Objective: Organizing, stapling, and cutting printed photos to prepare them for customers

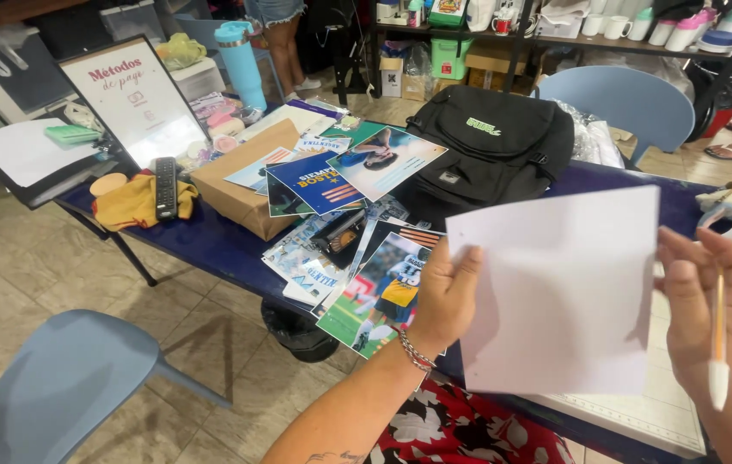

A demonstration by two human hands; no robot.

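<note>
My left hand (443,296) grips the left edge of a blank white sheet of paper (564,292), held up over the near side of the blue table (220,245). A beaded bracelet circles that wrist. At the sheet's right edge, my right hand (714,305) holds a thin orange stick with a white tip (717,344), pointing down. Beneath the sheet lies a white cutting mat (658,412) with a grid.
Glossy printed photos (366,258) are strewn over the table beside a black backpack (486,142), a brown paper parcel (246,185), a remote on yellow cloth (165,185) and a framed sign (136,99). Blue chairs (57,387) stand near left and far right. A person stands at the back.
</note>
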